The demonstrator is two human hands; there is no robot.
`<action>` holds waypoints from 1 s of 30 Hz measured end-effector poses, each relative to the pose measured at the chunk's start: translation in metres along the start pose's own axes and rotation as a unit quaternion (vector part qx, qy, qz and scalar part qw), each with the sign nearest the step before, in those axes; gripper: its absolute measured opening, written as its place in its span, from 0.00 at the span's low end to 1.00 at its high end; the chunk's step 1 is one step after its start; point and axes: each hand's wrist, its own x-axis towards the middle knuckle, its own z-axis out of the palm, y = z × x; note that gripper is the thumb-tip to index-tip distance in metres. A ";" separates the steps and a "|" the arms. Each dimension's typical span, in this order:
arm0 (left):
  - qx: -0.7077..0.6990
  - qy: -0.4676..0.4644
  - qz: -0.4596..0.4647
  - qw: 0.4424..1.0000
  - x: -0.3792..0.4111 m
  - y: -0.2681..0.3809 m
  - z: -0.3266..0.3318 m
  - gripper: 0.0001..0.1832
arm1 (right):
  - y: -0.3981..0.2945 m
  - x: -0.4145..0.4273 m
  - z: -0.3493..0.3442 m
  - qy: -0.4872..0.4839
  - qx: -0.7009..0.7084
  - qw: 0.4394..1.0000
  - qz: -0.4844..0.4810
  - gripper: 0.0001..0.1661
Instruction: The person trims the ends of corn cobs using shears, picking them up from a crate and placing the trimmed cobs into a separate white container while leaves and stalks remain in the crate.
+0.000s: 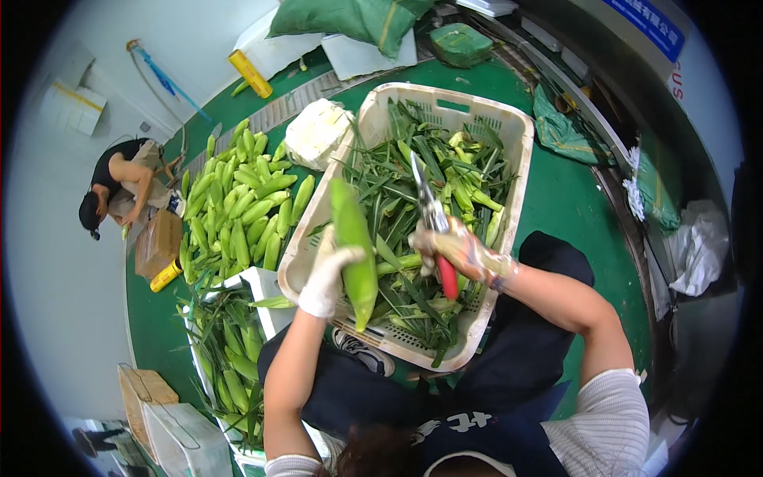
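In my gloved left hand (329, 271) is an ear of corn in its green husk (354, 238), held upright over the left side of a white plastic crate (288, 262). The ear's upper end is blurred. My right hand (456, 247), also gloved, grips pruning shears (447, 277) with a red handle. Their metal blades point away from me over the crate and touch no ear that I can make out. Below both hands, cut corn leaves and husk trimmings (393, 197) fill much of the crate.
A heap of husked-in-green corn ears (238, 208) lies on the green floor at left. Nearer me stands a white foam box (265, 292) of leafy ears (235, 358). A co-worker (128, 173) crouches by a cardboard box (158, 243). A white bundle (318, 132) sits beside the crate.
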 end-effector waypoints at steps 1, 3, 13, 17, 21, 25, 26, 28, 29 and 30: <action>-0.065 0.038 0.012 0.997 0.002 0.014 0.004 0.31 | 0.001 -0.011 0.007 -0.041 -0.039 0.998 0.002 0.13; -0.197 0.133 0.028 0.971 0.026 0.014 -0.027 0.22 | 0.021 -0.035 0.023 -0.156 -0.171 0.970 0.078 0.23; -0.392 0.260 0.087 0.878 0.045 0.016 -0.010 0.26 | 0.079 -0.016 0.071 0.089 -0.406 0.909 0.023 0.52; -0.432 0.305 0.087 0.844 0.058 -0.012 -0.013 0.29 | 0.075 0.001 0.060 0.163 -0.393 0.904 -0.040 0.55; -0.463 0.287 0.067 0.836 0.051 -0.021 -0.005 0.30 | 0.074 0.002 0.045 0.158 -0.426 0.890 -0.033 0.52; -0.521 0.226 0.024 0.823 0.050 -0.039 -0.008 0.30 | 0.081 0.003 0.034 0.197 -0.520 0.816 -0.158 0.53; -0.559 0.187 0.020 0.808 0.052 -0.051 -0.014 0.29 | 0.082 0.007 0.030 0.221 -0.567 0.767 -0.202 0.54; -0.462 0.234 -0.033 0.855 0.040 -0.065 -0.002 0.29 | 0.067 0.005 0.025 0.226 -0.618 0.703 -0.269 0.52; -0.392 0.254 -0.054 0.883 0.037 -0.068 0.001 0.30 | 0.065 0.010 0.021 0.232 -0.632 0.676 -0.300 0.50; -0.392 0.227 -0.052 0.890 0.036 -0.078 0.000 0.28 | 0.065 0.013 0.019 0.236 -0.642 0.658 -0.315 0.49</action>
